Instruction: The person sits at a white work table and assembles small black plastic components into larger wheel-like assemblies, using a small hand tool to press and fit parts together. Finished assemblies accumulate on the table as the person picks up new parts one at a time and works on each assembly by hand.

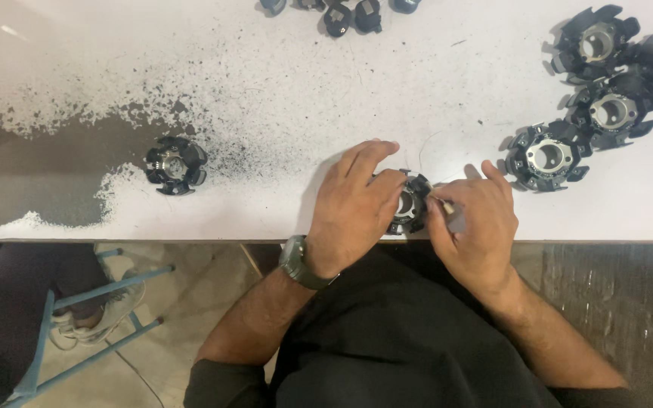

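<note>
Two hands on one black ring part at the table edge

I see the left hand (357, 204) laid over the black ring-shaped part (411, 204), fingers curled across its top and left side, pressing it down on the white table (281, 83). That part sits near the front edge of the table, between both hands, its pale centre bore partly showing. Right hand (474, 223) is just beside it on the right, thumb and forefinger pinched on a small pale piece (446, 205) right at the part's rim; can't tell what that piece is. Green-grey watch (301, 264) on the left wrist.

Other stuff on the table:
- one lone black ring part (176, 165) well to the left, sitting at the edge of a dark worn patch (47, 170) where the white coating has flaked off
- four more ring parts at the right: nearest one (547, 156) just past the right hand's fingertips, three clustered (617, 68) behind it, touching or overlapping
- a few small black pieces (349, 13) at the far edge, cut off by the frame

Below the table on the left, a light blue stool frame (88, 321) and someone's shoe beside it
</note>
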A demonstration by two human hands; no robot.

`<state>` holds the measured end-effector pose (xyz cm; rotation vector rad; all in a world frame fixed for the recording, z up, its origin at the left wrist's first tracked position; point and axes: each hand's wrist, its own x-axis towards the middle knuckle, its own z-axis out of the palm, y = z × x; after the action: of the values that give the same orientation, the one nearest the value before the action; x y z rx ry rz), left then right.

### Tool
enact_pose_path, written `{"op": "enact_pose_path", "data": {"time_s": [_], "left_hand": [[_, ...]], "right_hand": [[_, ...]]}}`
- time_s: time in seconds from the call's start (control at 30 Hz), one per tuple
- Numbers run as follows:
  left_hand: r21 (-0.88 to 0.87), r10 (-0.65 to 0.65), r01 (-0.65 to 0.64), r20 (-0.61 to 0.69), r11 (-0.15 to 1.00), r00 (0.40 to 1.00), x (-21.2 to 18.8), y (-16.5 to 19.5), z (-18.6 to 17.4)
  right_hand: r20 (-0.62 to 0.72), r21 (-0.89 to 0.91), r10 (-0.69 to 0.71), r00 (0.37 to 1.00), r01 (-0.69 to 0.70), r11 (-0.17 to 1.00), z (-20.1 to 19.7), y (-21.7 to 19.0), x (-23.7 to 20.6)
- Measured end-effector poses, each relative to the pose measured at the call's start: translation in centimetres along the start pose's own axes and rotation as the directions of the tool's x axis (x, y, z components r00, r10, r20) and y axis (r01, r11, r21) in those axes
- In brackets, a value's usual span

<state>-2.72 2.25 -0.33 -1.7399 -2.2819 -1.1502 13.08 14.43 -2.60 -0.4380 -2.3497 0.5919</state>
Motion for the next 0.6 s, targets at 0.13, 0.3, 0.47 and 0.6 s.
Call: {"op": "enact_pose_path", "data": {"time_s": [0.13, 0.3, 0.47, 0.6], "left_hand": [[0.021, 0.038, -0.038, 0.026, 0.999, 0.999, -0.2, -0.2, -0.9], [-0.01, 0.157, -0.157, 0.109, 0.988, 0.982, -0.1, 0.2, -0.9], [-0.147, -0.061, 0.079, 0.122, 0.986, 0.991, 0.5, 0.3, -0.2], [-0.138, -0.001, 0.014, 0.096, 0.99, 0.995, 0.2, 0.2, -0.8]], "right_hand": [[0.025, 0.007, 0.005, 1.0, -0.006, 1.0, -0.2, 0.1, 0.0], [0.026, 0.004, 0.001, 1.0, -0.002, 1.0, 0.0, 0.2, 0.1], [-0.014, 0.027, -0.067, 0.998, 0.068, 0.997, 0.1, 0.4, -0.1], [-0.017, 0.068, -0.057, 0.998, 0.058, 0.996, 0.2, 0.5, -0.3]]}}
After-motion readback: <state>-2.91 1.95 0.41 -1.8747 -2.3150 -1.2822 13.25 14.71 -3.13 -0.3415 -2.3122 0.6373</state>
